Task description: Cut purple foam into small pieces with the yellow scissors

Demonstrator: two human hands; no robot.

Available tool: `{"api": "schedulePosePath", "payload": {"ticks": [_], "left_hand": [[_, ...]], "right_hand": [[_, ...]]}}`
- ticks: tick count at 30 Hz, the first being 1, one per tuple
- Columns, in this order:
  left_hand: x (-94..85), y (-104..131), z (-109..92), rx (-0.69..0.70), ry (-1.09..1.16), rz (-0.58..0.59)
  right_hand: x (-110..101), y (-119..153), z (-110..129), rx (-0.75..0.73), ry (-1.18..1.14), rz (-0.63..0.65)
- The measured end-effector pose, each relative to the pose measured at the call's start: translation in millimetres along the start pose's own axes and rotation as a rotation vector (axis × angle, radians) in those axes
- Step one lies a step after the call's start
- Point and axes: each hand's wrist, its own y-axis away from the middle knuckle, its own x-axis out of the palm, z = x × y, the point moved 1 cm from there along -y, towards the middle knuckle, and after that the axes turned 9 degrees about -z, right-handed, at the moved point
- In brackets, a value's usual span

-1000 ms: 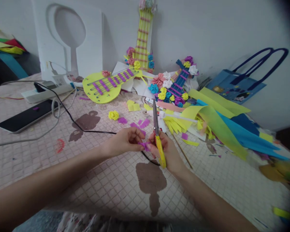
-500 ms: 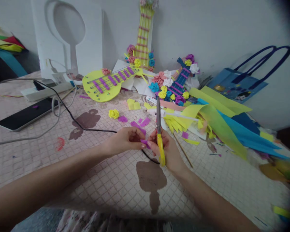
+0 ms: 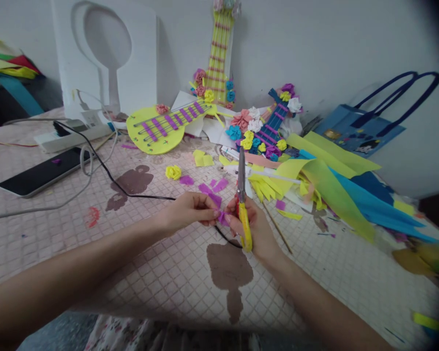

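Observation:
Between thumb and fingers, my left hand [image 3: 190, 209] pinches one side of a small piece of purple crepe paper [image 3: 224, 217]. The fingertips of my right hand [image 3: 254, 224] touch the other side of that piece. Yellow-handled scissors [image 3: 244, 214] rest in my right hand too, blades pointing up and away from me. Just beyond my fingers lie loose purple paper pieces [image 3: 215, 197]. A yellow paper flower [image 3: 173, 172] sits to the left of them, and yellow paper squares [image 3: 203, 158] lie behind.
A black cable [image 3: 146, 197] runs under my hands. Paper-decorated guitar shapes [image 3: 157, 131] stand at the back. Yellow and blue paper sheets [image 3: 336, 190] and a stick [image 3: 277, 227] lie right. A phone-like black slab [image 3: 44, 170] and power strip [image 3: 73, 137] are left; a blue bag [image 3: 362, 126] stands back right.
The purple piece has opened out between my fingertips and shows more of its surface. My left fingers have turned slightly over it. The scissors stay in my right hand.

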Motion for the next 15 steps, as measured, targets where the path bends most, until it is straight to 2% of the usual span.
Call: {"api": "schedulePosePath", "payload": {"ticks": [9, 15], "left_hand": [[0.2, -0.6, 2.1, 0.077, -0.05, -0.027], [0.4, -0.2, 2.0, 0.081, -0.057, -0.027]], "right_hand": [[0.7, 0.5, 0.1, 0.006, 0.03, -0.018], [1.0, 0.6, 1.8, 0.002, 0.028, -0.018]]}}
